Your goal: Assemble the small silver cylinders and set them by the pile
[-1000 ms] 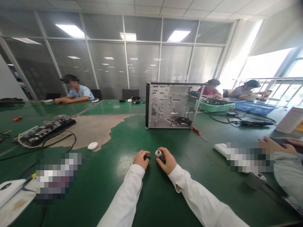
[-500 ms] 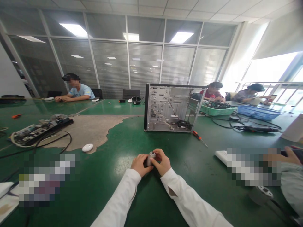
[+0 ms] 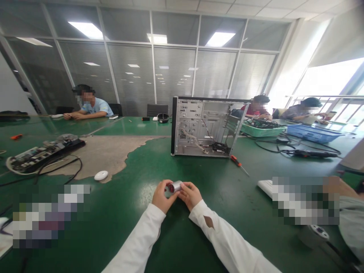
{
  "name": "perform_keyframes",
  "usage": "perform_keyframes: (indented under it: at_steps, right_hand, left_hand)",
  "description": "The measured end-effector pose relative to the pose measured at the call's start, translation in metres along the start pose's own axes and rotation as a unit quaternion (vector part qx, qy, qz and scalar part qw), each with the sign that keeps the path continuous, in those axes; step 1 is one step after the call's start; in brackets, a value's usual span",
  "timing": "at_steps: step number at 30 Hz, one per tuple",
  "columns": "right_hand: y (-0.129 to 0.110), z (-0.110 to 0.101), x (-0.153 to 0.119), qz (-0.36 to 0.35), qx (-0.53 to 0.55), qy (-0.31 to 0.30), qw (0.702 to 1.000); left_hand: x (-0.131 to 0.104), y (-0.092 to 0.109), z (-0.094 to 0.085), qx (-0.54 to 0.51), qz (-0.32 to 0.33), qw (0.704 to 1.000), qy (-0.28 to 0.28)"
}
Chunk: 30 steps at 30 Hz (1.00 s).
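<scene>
A small silver metal cylinder (image 3: 176,186) lies tilted onto its side between my hands, its reddish end facing left. My right hand (image 3: 192,193) pinches the right end with thumb and fingers. Around the left end curl the thumb and forefinger of my left hand (image 3: 162,196), with the red end showing between them. Both hands are low over the green tabletop (image 3: 148,167), and my palms are hidden.
Ahead stands an open computer case (image 3: 204,125); a red screwdriver (image 3: 238,163) lies by its corner. On the left are a circuit-board assembly (image 3: 45,149) with cables and a white round piece (image 3: 101,175). Green (image 3: 263,131) and blue baskets (image 3: 314,133) stand at right. Other people sit around the table.
The cylinder has gone from upright to lying sideways, its red end now turned left. My left hand has shifted slightly left and opened around that end.
</scene>
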State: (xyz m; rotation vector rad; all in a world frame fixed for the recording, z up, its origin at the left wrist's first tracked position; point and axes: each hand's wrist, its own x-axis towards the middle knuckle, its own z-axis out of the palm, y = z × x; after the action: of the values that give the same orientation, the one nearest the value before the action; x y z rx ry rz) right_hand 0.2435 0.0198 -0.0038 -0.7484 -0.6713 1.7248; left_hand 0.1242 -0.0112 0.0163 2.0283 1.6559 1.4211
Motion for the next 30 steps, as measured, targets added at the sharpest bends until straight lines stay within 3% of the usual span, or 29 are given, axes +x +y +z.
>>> perform_keyframes:
  at_steps: [5,11,16,22,30]
  right_hand:
    - [-0.002,-0.001,-0.004,0.065,0.028,-0.037,0.997]
    - [-0.003,-0.003,-0.007,0.098,0.033,-0.077,0.992]
    - [-0.005,0.0,-0.01,0.1,0.03,-0.124,0.987]
    - [-0.003,-0.002,-0.008,0.174,0.031,-0.189,0.966]
    - [0.004,-0.003,-0.01,0.222,0.028,-0.164,0.961]
  left_hand:
    - [-0.007,0.009,-0.001,0.013,0.047,0.999,0.02]
    - [-0.009,0.011,-0.003,0.024,0.093,0.995,-0.027]
    - [-0.01,0.008,-0.002,0.041,0.094,0.993,-0.052]
    - [-0.01,0.009,-0.002,0.073,0.121,0.99,-0.016]
    - [-0.011,0.016,0.003,0.035,0.095,0.995,-0.025]
